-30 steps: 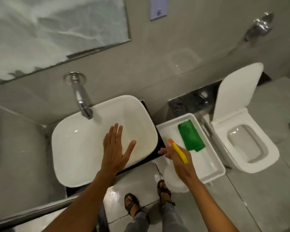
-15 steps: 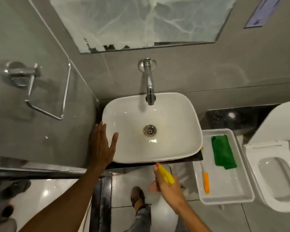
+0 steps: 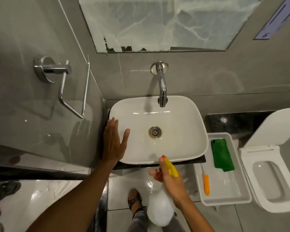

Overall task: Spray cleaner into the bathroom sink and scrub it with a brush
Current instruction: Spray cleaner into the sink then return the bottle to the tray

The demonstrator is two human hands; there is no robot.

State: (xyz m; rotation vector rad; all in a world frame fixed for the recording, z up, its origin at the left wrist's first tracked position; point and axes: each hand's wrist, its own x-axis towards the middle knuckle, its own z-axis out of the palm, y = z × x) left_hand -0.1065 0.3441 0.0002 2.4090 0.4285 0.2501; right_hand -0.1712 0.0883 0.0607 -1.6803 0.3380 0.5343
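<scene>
A white rectangular sink [image 3: 182, 121] with a metal drain [image 3: 155, 132] sits under a chrome wall tap [image 3: 161, 87]. My left hand [image 3: 113, 143] lies flat and open on the sink's left rim. My right hand [image 3: 170, 176] grips a translucent spray bottle [image 3: 160, 210] with a yellow head [image 3: 172, 168], its nozzle pointing at the sink's near edge. A brush with an orange handle [image 3: 206, 184] lies in a white tray [image 3: 231, 200] right of the sink.
A green cloth [image 3: 222, 154] lies in the tray's far part. A white toilet [image 3: 271, 178] with raised lid stands at the right. A chrome towel ring [image 3: 70, 84] hangs on the left wall, a mirror [image 3: 166, 22] above the tap. My sandalled foot [image 3: 135, 201] is on the tiled floor.
The view has swung left so the sink is centred. My left hand went from over the basin to its left rim. The right hand brought the spray bottle from the tray to the sink's front.
</scene>
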